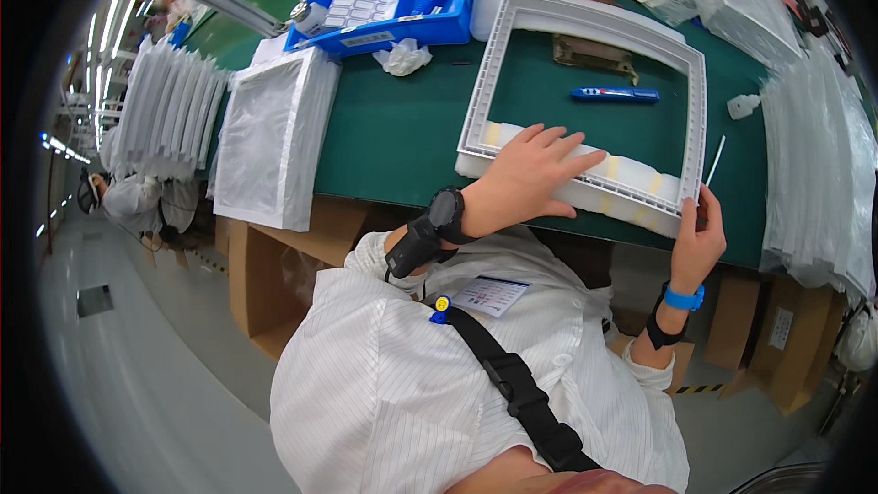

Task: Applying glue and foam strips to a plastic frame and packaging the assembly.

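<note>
A: Where does the work stand?

B: The white frame (585,91) lies flat on the green desk (402,128), its near side at the desk's edge. The left hand (530,174) rests palm down on that near side, fingers spread and flat, gripping nothing. A white strip with yellowish patches (631,185) runs along the same side.

A: And the right hand?

B: The right hand (700,238) is at the frame's near right corner, its grip closed on the low end of a thin white stick (714,161). I'd judge the near side is being worked now; the other three sides show no such strip, so much looks left.

A: What else is on the desk?

B: A blue pen-like tool (615,94) lies inside the frame's opening. Behind it is a blue bin (389,0) with small parts, a crumpled white wad (402,57) beside it, and a bagged white panel (274,137) at the left, overhanging the edge.

A: The room?

B: A workshop: stacks of white panels (169,105) to the left, cardboard boxes (274,284) under the desk, a pale grey floor (137,384), and another person in white (137,201) farther left.
</note>
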A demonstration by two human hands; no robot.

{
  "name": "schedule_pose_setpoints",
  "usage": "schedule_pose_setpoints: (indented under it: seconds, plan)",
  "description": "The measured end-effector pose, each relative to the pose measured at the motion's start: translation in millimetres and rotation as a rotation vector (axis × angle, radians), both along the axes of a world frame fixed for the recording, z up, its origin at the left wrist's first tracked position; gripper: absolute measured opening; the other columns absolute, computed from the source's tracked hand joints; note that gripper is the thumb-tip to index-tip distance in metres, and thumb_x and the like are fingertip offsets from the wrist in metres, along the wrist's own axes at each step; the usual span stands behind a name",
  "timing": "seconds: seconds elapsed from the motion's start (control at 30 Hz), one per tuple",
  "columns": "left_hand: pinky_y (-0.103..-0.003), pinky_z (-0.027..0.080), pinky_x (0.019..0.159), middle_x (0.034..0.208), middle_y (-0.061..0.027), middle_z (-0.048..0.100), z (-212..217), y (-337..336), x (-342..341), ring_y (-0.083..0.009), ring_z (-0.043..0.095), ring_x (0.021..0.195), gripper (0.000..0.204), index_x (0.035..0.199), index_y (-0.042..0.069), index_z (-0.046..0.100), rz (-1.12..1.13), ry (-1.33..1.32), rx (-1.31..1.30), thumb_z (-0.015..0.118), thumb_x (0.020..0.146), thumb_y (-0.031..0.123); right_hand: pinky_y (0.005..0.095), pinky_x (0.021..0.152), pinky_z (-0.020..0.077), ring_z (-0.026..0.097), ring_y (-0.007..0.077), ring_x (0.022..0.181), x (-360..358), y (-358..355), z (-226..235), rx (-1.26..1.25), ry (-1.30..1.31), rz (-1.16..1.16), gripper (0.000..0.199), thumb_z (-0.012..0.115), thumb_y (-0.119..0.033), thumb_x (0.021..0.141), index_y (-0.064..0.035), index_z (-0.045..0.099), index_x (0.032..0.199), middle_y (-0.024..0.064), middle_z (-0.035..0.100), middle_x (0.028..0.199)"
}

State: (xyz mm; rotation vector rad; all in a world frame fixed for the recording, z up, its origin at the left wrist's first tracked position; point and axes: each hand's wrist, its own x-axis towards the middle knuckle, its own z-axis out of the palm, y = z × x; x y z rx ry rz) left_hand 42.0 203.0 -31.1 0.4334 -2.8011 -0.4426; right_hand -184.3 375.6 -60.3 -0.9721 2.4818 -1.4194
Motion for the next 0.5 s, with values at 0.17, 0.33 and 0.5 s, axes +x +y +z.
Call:
schedule_pose_setpoints:
  seconds: [0.17,0.33,0.5]
  plan:
    - [-0.034,0.053,0.079,0.101,-0.0119,0.07,38,-51,43,-0.0275,0.067,0.09,0.021,0.106,0.006,0.07,0.381,0.556,0.0,0.067,0.085,0.001,0.0293,0.08,0.0507,0.063,0.0144,0.095,-17,9,3,-0.111,-0.074,0.081,0.028,0.055,-0.016,0.1,-0.0006,0.064,0.122,0.0091,0.068,0.11]
    - [-0.038,0.051,0.071,0.091,-0.0099,0.065,-5,-140,90,-0.0294,0.064,0.082,0.014,0.099,0.005,0.072,0.551,0.267,0.026,0.064,0.087,0.008,0.0232,0.072,0.0411,0.054,0.0087,0.085,-38,14,99,-0.104,0.031,0.152,0.029,0.051,-0.018,0.101,-0.0021,0.065,0.121,0.0059,0.068,0.112]
    - [-0.039,0.051,0.078,0.095,-0.0076,0.064,-52,-170,81,-0.0279,0.062,0.092,0.016,0.099,0.006,0.072,0.413,0.146,-0.257,0.065,0.086,0.009,0.0232,0.07,0.0384,0.054,0.0093,0.085,-56,-42,188,-0.18,0.317,0.39,0.032,0.051,-0.022,0.1,-0.0045,0.066,0.122,0.0043,0.069,0.111]
